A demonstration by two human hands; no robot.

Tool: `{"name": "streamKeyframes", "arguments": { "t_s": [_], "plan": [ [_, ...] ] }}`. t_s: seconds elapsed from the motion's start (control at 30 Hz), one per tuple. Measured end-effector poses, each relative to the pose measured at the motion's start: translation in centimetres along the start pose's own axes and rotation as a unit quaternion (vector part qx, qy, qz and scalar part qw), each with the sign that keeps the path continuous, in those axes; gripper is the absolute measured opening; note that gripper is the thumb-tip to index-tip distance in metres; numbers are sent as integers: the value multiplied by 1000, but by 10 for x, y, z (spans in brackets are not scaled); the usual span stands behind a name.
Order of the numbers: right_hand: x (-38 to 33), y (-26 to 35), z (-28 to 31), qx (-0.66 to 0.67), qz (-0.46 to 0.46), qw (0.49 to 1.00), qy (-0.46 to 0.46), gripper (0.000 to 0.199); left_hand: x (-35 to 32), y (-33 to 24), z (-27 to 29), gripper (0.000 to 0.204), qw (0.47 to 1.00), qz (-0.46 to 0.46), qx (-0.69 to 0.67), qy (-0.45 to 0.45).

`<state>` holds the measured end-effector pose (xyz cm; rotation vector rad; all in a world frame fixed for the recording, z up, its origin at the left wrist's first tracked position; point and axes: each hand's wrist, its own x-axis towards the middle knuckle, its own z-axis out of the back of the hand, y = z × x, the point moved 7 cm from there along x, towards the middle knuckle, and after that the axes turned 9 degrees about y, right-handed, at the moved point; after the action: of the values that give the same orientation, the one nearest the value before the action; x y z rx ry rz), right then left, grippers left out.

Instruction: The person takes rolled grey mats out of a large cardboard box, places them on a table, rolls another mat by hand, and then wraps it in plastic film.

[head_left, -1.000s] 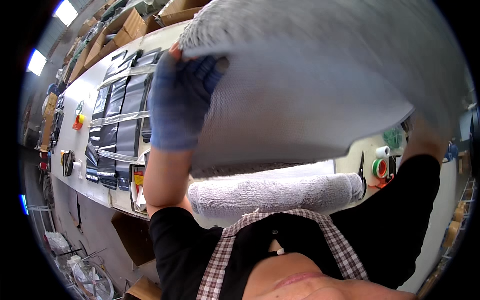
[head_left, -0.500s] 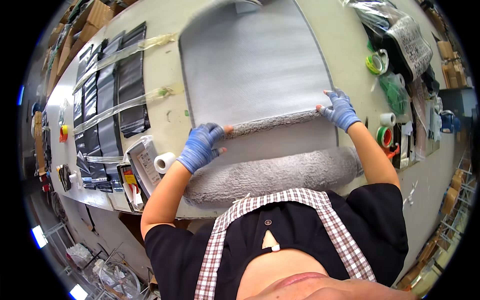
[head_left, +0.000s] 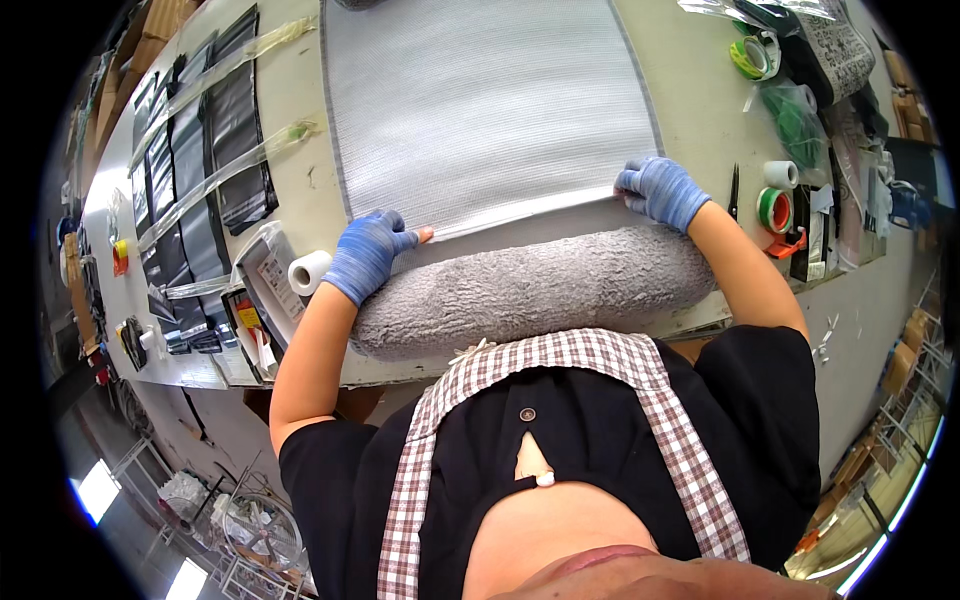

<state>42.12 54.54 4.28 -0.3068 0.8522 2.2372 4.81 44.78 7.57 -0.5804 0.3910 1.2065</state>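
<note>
A pale worktable [head_left: 690, 90] carries a grey mesh sheet [head_left: 480, 100], fuzzy roll [head_left: 530, 290], black pouches [head_left: 235, 120] and tape rolls [head_left: 775, 200].

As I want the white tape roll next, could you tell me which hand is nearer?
Left: the left hand rests beside the white tape roll; the right hand is across the grey sheet.

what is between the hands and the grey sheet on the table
Nothing visible. The left hand and right hand, both in blue gloves, already press on the near edge of the grey sheet, just beyond the fuzzy grey roll.
</note>
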Motion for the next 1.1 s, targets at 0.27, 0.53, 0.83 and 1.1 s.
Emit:
{"name": "streamKeyframes", "arguments": {
  "t_s": [0.27,0.53,0.83,1.1],
  "plan": [
    [-14,18,-13,-10,-46,989,144,44,-8,-10,-1,42,987,-4,-115,109],
    [-72,123,-23,-109,-6,994,26,110,-6,-42,-6,49,976,-35,-176,120],
    [-47,110,-3,-121,5,992,43,116,29,-49,-5,41,965,-74,-145,204],
    [-17,90,-1,-20,-6,985,172,107,50,-60,-12,49,932,-125,-251,228]
  ]
}}
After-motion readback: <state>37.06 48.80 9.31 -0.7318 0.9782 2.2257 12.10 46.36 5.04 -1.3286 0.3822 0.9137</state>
